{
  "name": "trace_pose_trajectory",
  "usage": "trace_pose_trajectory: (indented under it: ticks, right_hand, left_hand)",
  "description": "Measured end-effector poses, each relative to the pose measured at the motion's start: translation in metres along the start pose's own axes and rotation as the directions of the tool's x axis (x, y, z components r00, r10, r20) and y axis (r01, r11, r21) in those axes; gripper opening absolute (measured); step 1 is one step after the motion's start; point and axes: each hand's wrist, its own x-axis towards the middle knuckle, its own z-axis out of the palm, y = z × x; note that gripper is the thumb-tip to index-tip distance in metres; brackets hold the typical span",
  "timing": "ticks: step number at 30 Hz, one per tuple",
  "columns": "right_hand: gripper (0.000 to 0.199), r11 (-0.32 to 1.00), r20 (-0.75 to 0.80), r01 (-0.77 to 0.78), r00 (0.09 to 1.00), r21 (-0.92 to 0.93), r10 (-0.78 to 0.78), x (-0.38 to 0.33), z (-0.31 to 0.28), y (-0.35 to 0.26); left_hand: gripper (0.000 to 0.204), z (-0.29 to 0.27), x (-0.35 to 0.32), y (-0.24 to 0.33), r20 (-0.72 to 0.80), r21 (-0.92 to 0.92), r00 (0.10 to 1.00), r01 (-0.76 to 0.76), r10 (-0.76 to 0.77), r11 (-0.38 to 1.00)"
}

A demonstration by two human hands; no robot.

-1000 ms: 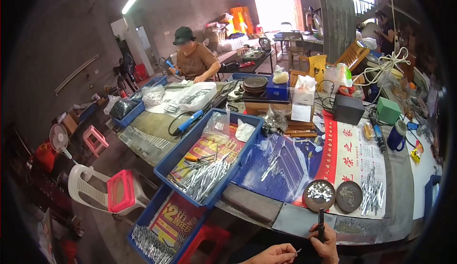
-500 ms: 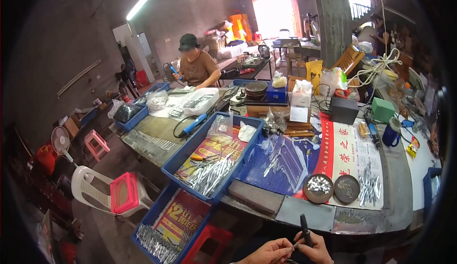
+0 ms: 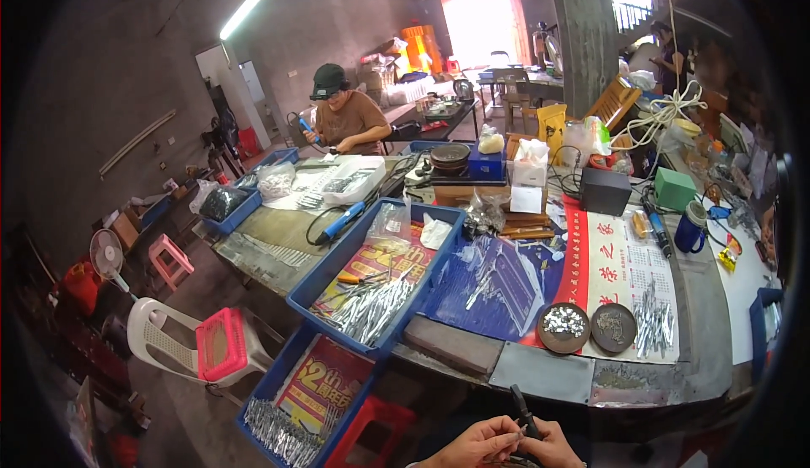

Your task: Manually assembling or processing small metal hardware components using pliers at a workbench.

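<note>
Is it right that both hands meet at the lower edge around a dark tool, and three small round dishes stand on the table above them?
Not quite: the head view shows two round dishes, not three. The left hand and right hand do meet around the dark tool.

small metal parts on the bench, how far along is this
Done, it seems: a round dish of shiny small parts and a loose pile. In hand: both hands, left hand and right hand, meet on a dark tool. Left: a blue tray full of metal pieces.

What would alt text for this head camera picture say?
Two bare hands, left hand and right hand, meet at the bottom edge around a dark slim tool, before a cluttered workbench with blue trays of metal pins; another person works behind.
</note>
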Motion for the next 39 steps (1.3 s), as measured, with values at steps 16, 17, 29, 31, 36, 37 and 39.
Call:
trace_pose_trajectory:
  ticks: [16, 17, 29, 31, 36, 37, 39]
  right_hand:
    - [0.010, 0.964, 0.089, -0.131, 0.984, -0.231, 0.155, 0.032, -0.028, 0.015]
    - [0.010, 0.970, 0.137, -0.026, 0.989, -0.243, 0.061, 0.037, -0.033, 0.023]
    - [0.013, 0.879, 0.172, 0.156, 0.981, -0.450, -0.086, 0.056, -0.045, -0.004]
    - [0.013, 0.815, 0.137, 0.157, 0.986, -0.557, -0.097, 0.062, -0.044, -0.018]
    - [0.014, 0.622, 0.124, 0.221, 0.973, -0.751, -0.197, 0.093, -0.045, -0.039]
    - [0.014, 0.619, 0.123, 0.221, 0.973, -0.753, -0.197, 0.099, -0.045, -0.042]
    - [0.016, 0.541, 0.162, 0.237, 0.970, -0.807, -0.183, 0.109, -0.045, -0.048]
  left_hand:
    - [0.007, -0.062, 0.007, 0.030, -0.155, 0.042, 0.880, -0.447, 0.448, 0.893]
    - [0.003, -0.068, 0.012, 0.035, -0.136, 0.044, 0.863, -0.486, 0.487, 0.873]
    - [0.009, -0.093, 0.099, 0.064, 0.039, 0.317, 0.736, -0.650, 0.676, 0.690]
    - [0.008, -0.096, 0.111, 0.061, 0.075, 0.361, 0.746, -0.639, 0.662, 0.679]
    - [0.009, -0.108, 0.127, 0.050, 0.132, 0.393, 0.757, -0.633, 0.640, 0.667]
    - [0.009, -0.110, 0.127, 0.049, 0.133, 0.415, 0.764, -0.622, 0.632, 0.664]
    - [0.009, -0.109, 0.129, 0.049, 0.129, 0.396, 0.762, -0.626, 0.635, 0.671]
